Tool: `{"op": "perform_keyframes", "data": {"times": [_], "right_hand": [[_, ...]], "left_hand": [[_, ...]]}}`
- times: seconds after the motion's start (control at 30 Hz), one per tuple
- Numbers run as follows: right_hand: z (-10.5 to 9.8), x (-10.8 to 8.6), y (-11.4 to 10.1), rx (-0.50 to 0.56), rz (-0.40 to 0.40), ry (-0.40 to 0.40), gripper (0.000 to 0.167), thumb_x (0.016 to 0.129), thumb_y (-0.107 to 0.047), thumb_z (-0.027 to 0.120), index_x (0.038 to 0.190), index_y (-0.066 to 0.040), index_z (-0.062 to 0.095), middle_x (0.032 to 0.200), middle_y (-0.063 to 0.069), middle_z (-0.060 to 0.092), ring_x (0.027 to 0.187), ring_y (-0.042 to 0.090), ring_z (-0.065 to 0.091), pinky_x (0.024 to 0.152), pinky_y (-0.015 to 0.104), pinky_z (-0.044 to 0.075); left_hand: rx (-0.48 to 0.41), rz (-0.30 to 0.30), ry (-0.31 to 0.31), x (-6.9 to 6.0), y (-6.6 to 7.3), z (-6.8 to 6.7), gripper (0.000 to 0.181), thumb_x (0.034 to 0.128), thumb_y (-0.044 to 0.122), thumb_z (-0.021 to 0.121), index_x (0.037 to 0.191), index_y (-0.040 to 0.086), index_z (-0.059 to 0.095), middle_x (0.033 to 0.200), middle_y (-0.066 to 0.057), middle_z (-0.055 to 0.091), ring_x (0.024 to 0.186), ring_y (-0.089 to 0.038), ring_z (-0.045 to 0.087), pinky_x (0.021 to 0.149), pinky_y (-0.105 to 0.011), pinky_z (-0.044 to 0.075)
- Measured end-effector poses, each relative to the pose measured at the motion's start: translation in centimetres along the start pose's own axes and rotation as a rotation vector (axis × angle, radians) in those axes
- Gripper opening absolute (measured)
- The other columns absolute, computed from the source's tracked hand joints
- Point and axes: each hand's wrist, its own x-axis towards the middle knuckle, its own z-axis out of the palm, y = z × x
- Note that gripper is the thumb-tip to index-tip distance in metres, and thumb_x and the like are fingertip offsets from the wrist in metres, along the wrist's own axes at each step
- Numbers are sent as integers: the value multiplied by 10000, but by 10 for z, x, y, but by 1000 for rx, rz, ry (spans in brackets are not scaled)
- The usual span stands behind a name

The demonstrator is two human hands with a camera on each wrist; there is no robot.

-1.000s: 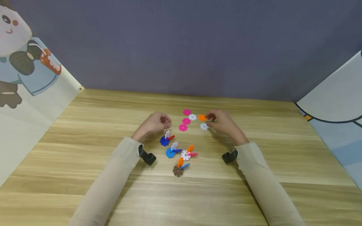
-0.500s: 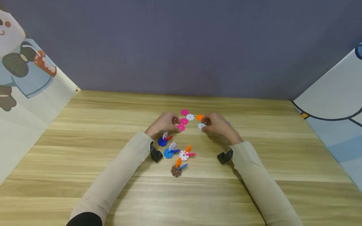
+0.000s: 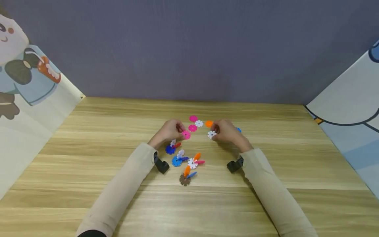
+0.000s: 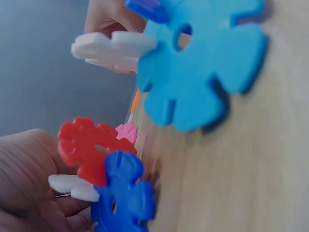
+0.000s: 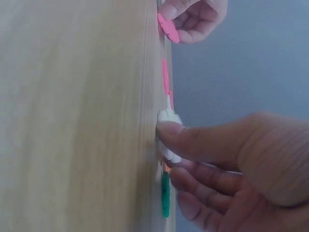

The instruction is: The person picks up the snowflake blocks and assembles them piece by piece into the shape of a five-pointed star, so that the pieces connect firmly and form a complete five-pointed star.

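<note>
"Beyond the four clusters (image 3: 176, 161) on the table (image 3: 281, 138), what do the hands have?"

"A disc each. The left hand (image 3: 170, 130) pinches a pink disc (image 3: 186, 134), which the right wrist view shows tilted. The right hand (image 3: 226, 131) pinches a white disc (image 3: 211, 134), thumb on one face, with its lower fingers loosely bent beneath."

"Are the two touching?"

"No, they're apart. Two more pink discs (image 3: 192, 128) lie between the hands and a little farther back, with an orange disc (image 3: 209, 123) just beyond the right hand. A green disc (image 5: 165, 193) is close by its fingers; I can't tell whether they touch."

"How would you expect them to handle?"

"Light and stiff, I'd say, like thin moulded plastic. The faces look smooth enough to slide under dry fingers, but the notched rim should give some bite."

"So where to take hold?"

"Across one petal at the rim, thumb on one face, fingertips behind, leaving the opposite slots free. Flat on the wood, a disc is probably awkward to lift; I'd tip up an edge first."

"Fragile?"

"Not very, I'd guess, though twisting a petal sideways in a slot might bend it."
</note>
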Motion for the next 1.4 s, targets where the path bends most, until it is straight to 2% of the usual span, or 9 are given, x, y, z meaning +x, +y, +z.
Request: {"op": "perform_keyframes", "data": {"times": [0.13, 0.27, 0.43, 0.53, 0.67, 0.83, 0.93, 1.17, 1.4], "right_hand": [[1, 0, 0, 38, 7, 19, 187, 778, 15, 708, 932, 2, 602, 872, 133, 621, 817, 240, 576, 755, 346, 516], [0, -2, 0, 55, -12, 47, 142, 794, 54, 661, 908, -3, 597, 851, 130, 620, 796, 235, 574, 726, 336, 511], [-4, -6, -4, 58, -16, 56, 109, 833, 32, 635, 930, -13, 617, 884, 129, 637, 827, 240, 588, 737, 347, 511], [-7, -9, -5, 63, -11, 64, 99, 864, -2, 627, 961, -19, 628, 903, 122, 643, 838, 235, 592, 750, 356, 513], [-11, -13, -8, 65, -45, 104, 104, 882, -35, 633, 983, -12, 631, 906, 122, 652, 837, 231, 603, 763, 368, 524], [-15, -18, -16, 82, -108, 174, 95, 889, -51, 636, 974, -10, 636, 889, 125, 663, 809, 228, 613, 734, 365, 529], [-16, -20, -23, 96, -158, 229, 87, 884, -55, 651, 961, -17, 643, 874, 119, 668, 777, 218, 612, 702, 343, 522], [-16, -27, -44, 142, -267, 323, 96, 851, -35, 688, 937, -6, 658, 855, 117, 684, 764, 216, 643, 699, 326, 558], [-16, -32, -57, 168, -305, 340, 81, 846, -59, 705, 900, -22, 658, 831, 88, 685, 742, 184, 642, 694, 306, 559]], "left_hand": [[-32, -17, 39, -3, -3, -3, 162, 772, 12, 742, 906, 10, 651, 860, -96, 636, 773, -186, 574, 686, -245, 494], [-61, -46, 53, -7, -5, -9, 127, 813, 38, 706, 928, 22, 652, 870, -96, 641, 779, -186, 581, 676, -240, 491], [-110, -91, 98, -14, -2, -18, 113, 847, 58, 662, 958, 43, 648, 916, -101, 644, 816, -212, 593, 692, -267, 496], [-127, -84, 128, -18, 2, -21, 145, 862, 69, 636, 1000, 30, 661, 953, -118, 651, 848, -229, 606, 712, -275, 500], [-160, -63, 145, -21, 6, -23, 195, 876, 86, 628, 1053, 12, 663, 981, -135, 652, 871, -243, 623, 711, -296, 523], [-295, -34, 127, -27, 13, -23, 221, 880, 42, 621, 1083, -42, 638, 963, -157, 638, 885, -357, 663, 787, -399, 575], [-381, -27, 118, -32, 18, -22, 231, 882, 22, 618, 1095, -69, 625, 944, -152, 638, 896, -383, 668, 805, -400, 576], [-530, -53, 105, -41, 30, -20, 257, 876, 0, 612, 1115, -95, 603, 909, -117, 670, 714, -109, 658, 848, -429, 559], [-600, -30, 83, -51, 42, -16, 253, 875, 9, 611, 1106, -95, 609, 852, -64, 686, 695, -98, 655, 840, -467, 556]]}}
